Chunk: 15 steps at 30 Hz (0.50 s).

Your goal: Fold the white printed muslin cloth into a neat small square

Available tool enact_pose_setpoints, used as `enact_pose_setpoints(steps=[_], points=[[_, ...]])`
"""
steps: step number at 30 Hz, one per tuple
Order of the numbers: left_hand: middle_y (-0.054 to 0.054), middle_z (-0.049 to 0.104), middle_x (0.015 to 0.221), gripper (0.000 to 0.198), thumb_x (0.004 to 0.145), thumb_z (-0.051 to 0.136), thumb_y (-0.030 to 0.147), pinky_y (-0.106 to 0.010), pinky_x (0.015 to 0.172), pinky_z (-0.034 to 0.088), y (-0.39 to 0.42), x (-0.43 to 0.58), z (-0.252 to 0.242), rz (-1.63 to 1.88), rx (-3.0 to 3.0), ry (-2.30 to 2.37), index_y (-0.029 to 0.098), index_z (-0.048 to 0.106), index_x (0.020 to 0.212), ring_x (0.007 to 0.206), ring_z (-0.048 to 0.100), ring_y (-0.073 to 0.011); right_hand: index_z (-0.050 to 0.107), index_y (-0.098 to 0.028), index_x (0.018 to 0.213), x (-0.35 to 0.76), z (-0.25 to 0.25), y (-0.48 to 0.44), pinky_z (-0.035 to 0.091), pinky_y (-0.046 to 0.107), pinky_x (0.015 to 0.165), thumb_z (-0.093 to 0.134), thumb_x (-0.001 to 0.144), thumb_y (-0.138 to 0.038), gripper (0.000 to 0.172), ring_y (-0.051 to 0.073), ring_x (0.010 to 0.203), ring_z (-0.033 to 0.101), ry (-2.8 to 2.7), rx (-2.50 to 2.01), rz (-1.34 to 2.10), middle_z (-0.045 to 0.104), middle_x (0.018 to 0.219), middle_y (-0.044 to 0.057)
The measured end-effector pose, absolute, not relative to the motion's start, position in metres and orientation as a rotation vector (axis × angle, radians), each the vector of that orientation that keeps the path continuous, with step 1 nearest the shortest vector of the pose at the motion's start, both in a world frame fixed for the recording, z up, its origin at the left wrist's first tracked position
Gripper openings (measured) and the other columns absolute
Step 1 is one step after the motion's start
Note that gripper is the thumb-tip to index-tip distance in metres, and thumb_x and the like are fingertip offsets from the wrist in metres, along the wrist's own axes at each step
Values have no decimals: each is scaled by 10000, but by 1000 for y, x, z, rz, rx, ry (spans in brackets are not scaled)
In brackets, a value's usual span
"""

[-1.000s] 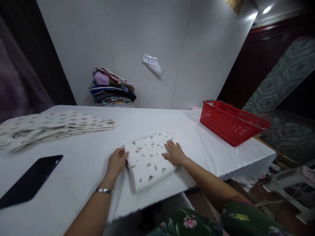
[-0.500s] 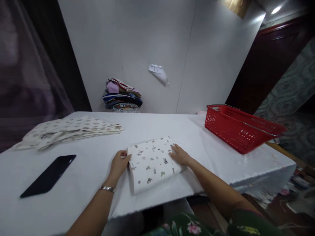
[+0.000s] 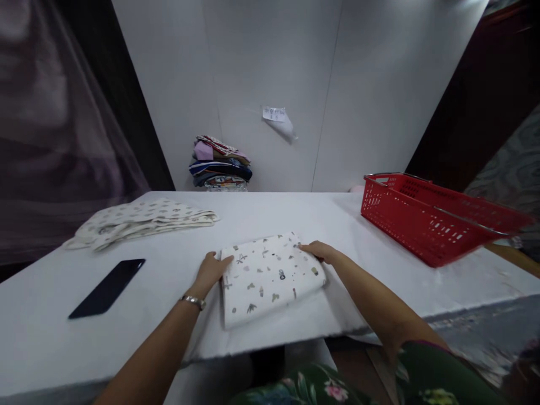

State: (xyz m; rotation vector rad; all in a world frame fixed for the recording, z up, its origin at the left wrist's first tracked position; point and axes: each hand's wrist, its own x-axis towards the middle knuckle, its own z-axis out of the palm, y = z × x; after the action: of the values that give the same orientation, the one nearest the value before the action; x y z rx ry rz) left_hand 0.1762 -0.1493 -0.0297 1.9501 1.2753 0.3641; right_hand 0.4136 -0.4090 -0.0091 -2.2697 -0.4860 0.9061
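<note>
A folded white cloth [image 3: 265,281] with small grey-green and brown prints lies near the table's front edge. At its left edge is my left hand [image 3: 212,269], thumb on top and fingers tucked under the side. My right hand [image 3: 321,252] grips the far right edge, its thumb resting on the cloth and the other fingers curled out of sight behind it. To the left lies a second cream printed cloth [image 3: 143,220], loosely laid out. A dark flat rectangular board or panel [image 3: 107,288] sits in front of that one.
A red plastic basket [image 3: 422,225] with metal handles stands on the right of the white-covered table [image 3: 295,209]. Against the wall is a stack of folded fabrics [image 3: 221,164]. A paper label [image 3: 274,114] hangs on the wall; a purplish curtain [image 3: 63,129] is at left.
My right hand has gone from lying flat on the cloth to gripping its right edge. My left thumb has moved further onto the cloth. The view has shifted slightly.
</note>
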Motion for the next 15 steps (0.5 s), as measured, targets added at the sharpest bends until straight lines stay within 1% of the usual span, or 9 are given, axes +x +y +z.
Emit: enact_pose_setpoints(steps=[2, 4, 7, 9, 10, 13, 15], points=[[-210, 587, 1200, 823, 621, 719, 424, -353, 837, 474, -153, 176, -28, 382, 1921, 1283, 64, 420, 1298, 1083, 576, -318, 602, -129, 1100, 410, -5, -409, 483, 290, 722, 634, 749, -576, 569, 245, 973, 607, -452, -2183, 941, 627, 1138, 148], [-234, 559, 1230, 848, 629, 721, 403, -352, 802, 486, -154, 176, -26, 359, 1857, 1280, 43, 388, 1321, 1069, 580, -321, 569, -141, 1159, 406, -5, -409, 479, 286, 770, 664, 735, -549, 595, 245, 1045, 577, -428, -2130, 912, 585, 1216, 145], [-238, 605, 1141, 854, 653, 709, 383, -335, 666, 507, -154, 177, -25, 310, 1749, 1266, 24, 349, 1340, 907, 641, -295, 520, -132, 1222, 402, -10, -410, 494, 280, 777, 675, 728, -537, 657, 243, 1061, 575, -437, -2075, 892, 547, 1268, 158], [-218, 643, 1058, 798, 644, 716, 375, -319, 618, 501, -153, 178, -27, 311, 1725, 1262, 24, 409, 1290, 822, 653, -275, 529, -120, 1200, 401, -16, -411, 508, 269, 746, 673, 739, -498, 613, 235, 1012, 602, -470, -2015, 913, 584, 1215, 159], [-209, 650, 1038, 752, 631, 725, 369, -315, 619, 497, -153, 178, -28, 325, 1722, 1262, 29, 454, 1245, 820, 651, -273, 542, -113, 1172, 400, -19, -411, 511, 264, 730, 673, 745, -467, 571, 230, 980, 615, -492, -1992, 912, 611, 1170, 156], [-180, 649, 1040, 621, 601, 743, 349, -309, 675, 485, -156, 178, -30, 412, 1741, 1254, 72, 542, 1120, 889, 631, -274, 583, -109, 1067, 400, -25, -412, 512, 265, 678, 665, 744, -402, 444, 221, 874, 640, -560, -1967, 850, 673, 1018, 127], [-145, 648, 1038, 594, 615, 733, 337, -297, 700, 479, -158, 181, -28, 486, 1755, 1223, 109, 534, 1126, 891, 627, -249, 600, -122, 1014, 401, -25, -414, 507, 268, 638, 650, 738, -399, 394, 213, 799, 645, -591, -1929, 803, 691, 927, 100]])
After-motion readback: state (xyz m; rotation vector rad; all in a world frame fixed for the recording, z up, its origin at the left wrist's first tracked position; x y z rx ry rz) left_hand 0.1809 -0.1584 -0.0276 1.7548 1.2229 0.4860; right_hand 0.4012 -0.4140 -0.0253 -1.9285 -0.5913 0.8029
